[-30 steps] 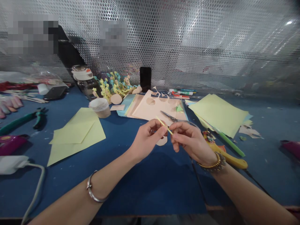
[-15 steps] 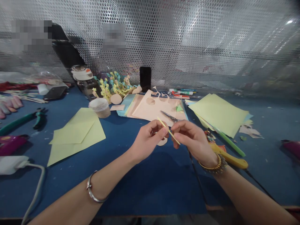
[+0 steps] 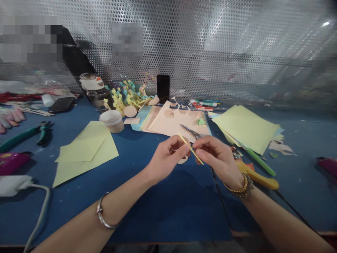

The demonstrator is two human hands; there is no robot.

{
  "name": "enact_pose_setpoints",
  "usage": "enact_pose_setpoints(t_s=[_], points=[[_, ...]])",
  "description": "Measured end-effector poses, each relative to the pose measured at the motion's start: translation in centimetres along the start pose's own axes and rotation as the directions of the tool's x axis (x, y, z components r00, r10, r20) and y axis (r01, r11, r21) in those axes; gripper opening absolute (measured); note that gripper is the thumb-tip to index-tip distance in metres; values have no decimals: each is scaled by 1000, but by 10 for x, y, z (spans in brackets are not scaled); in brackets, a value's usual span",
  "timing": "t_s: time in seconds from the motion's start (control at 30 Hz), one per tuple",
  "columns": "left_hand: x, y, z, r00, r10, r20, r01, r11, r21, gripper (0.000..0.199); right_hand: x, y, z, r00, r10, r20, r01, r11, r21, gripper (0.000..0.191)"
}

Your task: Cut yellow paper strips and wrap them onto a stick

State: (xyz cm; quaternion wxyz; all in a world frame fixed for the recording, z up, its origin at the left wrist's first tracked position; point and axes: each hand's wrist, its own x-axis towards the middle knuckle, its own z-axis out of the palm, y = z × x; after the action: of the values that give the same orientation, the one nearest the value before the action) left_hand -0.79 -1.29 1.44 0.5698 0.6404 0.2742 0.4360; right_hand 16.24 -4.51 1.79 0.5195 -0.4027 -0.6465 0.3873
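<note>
Between my hands lies a thin yellow paper strip, slanting down to the right. My left hand pinches its upper part between thumb and fingers. My right hand is closed at the strip's lower half, thumb and fingertips close to it. Under the fingers, a round pale paper piece shows in part on the table. Just beyond my hands, scissors rest with their blades on a pink sheet with cut-out holes.
Yellow sheets lie at the left and right. A yellow-handled tool and a green pen are right of my hands. A paper-covered cup, a jar and a phone stand behind.
Both hands and the strip have shifted very slightly; the grip looks the same. Other things on the table have not moved.
</note>
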Motion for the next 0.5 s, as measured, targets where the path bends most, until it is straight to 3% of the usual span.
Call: enact_pose_setpoints(t_s=[0.5], points=[[0, 0, 1, 1000, 1, 17, -1, 1000, -24, 21, -1, 1, -1, 1000, -18, 21, 18, 1000, -2, 7]])
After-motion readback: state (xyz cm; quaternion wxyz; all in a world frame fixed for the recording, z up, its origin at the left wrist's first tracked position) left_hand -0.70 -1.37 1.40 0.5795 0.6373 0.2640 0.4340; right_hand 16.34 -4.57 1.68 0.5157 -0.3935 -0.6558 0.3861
